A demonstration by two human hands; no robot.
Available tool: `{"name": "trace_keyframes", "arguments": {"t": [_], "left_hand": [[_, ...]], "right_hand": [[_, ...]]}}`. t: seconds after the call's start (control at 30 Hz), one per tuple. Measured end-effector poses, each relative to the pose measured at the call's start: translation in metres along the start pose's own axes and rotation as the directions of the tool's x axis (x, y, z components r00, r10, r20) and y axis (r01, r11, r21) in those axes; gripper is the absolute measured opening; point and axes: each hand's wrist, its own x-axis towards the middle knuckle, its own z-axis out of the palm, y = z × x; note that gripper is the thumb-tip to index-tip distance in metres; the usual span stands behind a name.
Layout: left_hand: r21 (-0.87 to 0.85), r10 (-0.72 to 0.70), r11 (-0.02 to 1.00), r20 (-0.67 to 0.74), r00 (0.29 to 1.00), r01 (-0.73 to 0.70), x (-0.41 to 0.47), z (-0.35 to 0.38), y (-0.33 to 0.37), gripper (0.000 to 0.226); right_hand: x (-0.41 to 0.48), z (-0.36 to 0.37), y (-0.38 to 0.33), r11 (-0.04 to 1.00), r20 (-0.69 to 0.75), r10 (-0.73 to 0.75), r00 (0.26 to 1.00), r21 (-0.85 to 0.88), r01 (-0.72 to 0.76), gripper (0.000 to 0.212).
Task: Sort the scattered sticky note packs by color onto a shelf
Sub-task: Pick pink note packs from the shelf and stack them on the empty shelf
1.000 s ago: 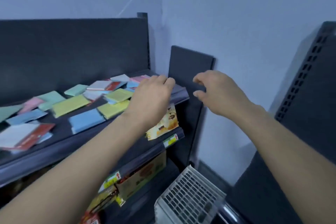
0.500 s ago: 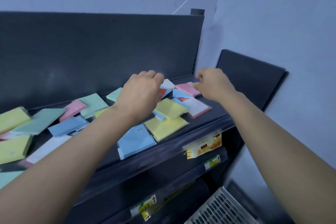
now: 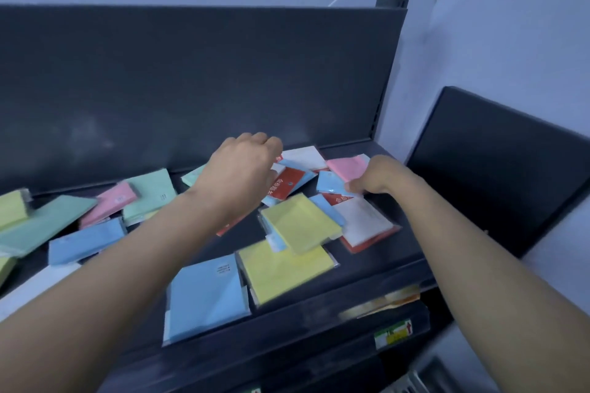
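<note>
With right hand pinching a blue pack at the back right of the shelf, left hand curled over a red pack, grip unclear, could drag the adjoining pink pack askew.

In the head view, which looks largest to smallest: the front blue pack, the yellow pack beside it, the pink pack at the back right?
1. front blue pack
2. yellow pack, partly covered
3. pink pack, farthest and partly hidden
Nearness to the camera may explain this; true sizes could be alike.
</note>
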Motion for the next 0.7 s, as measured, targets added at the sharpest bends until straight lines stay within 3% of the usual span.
{"name": "trace_keyframes", "arguments": {"t": [0.17,0.2,0.33,0.5,0.7], "left_hand": [[-0.002,-0.064,0.998,0.044,0.997,0.064,0.002,0.010,-0.008,0.029],[-0.004,-0.079,0.997,0.049,0.996,0.079,0.001,0.010,-0.010,0.029],[-0.012,-0.140,0.990,0.052,0.989,0.141,-0.010,0.005,-0.026,0.028],[-0.009,-0.236,0.971,0.077,0.969,0.237,-0.040,-0.004,-0.065,0.024],[-0.006,-0.420,0.906,0.125,0.899,0.424,-0.094,-0.017,-0.131,0.026]], "right_hand": [[0.026,0.001,-0.003,0.996,0.051,0.084,0.995,-0.008,-0.084,0.100],[0.024,-0.002,-0.005,0.997,0.012,0.073,0.997,-0.020,-0.073,0.093],[0.004,-0.021,-0.023,0.994,-0.250,-0.032,0.968,0.096,0.057,0.013],[-0.027,-0.033,-0.080,0.957,-0.468,-0.199,0.861,0.097,0.273,0.012],[-0.061,-0.012,-0.160,0.812,-0.392,-0.474,0.789,0.153,0.564,0.003]]}}
